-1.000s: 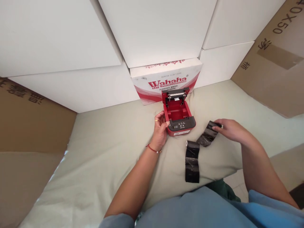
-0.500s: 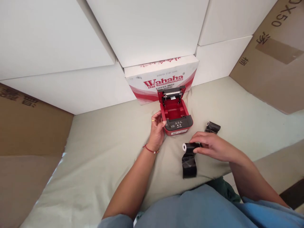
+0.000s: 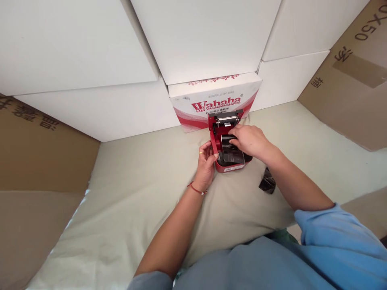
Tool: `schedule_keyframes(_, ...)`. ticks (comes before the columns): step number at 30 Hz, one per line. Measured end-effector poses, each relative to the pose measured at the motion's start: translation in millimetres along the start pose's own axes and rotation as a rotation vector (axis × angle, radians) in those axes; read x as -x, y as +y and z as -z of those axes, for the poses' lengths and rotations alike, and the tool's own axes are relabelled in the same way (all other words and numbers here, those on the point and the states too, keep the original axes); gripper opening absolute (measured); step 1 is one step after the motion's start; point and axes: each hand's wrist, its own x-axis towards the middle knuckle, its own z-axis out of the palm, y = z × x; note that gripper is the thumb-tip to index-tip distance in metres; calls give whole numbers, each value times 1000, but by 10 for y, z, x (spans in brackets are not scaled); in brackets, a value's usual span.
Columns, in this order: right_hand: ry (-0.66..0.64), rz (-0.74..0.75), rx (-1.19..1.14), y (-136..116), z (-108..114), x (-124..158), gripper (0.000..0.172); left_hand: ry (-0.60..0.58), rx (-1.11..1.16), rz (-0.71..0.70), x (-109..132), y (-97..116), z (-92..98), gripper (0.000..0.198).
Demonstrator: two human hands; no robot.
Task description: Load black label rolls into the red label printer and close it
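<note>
A small red and black printer (image 3: 231,167) stands on the cloth with its lid raised. My left hand (image 3: 206,165) grips its left side, the thumb over the front corner. My right hand (image 3: 249,141) is at the printer's open compartment, its fingers pinched on a black roll (image 3: 229,142) inside. The loose black end of the roll lies over the front panel. A second black roll's strip (image 3: 267,182) rests on the cloth under my right forearm, which hides the rest of it.
A Wahaha carton (image 3: 216,102) stands right behind the printer, against stacked white boxes (image 3: 208,40). Brown cartons flank the cloth-covered surface (image 3: 136,181), one on the left (image 3: 45,157), another on the right (image 3: 356,96).
My right hand has carried the black roll up and left from the cloth into the printer's compartment. My left hand keeps its grip on the printer. The view has shifted slightly.
</note>
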Motion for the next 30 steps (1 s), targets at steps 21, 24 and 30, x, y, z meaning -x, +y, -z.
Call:
schedule_keyframes(21, 310, 407, -549, 121, -225, 739, 28, 3, -30, -13, 26, -10, -2, 58)
schedule_keyframes(24, 351, 451, -558, 153, -416, 940, 27, 69, -115, -80, 78, -15, -36, 55)
schedule_keyframes(30, 434, 419, -527, 192, -549, 1007, 25, 58, -292, -201, 198, 24, -136, 69)
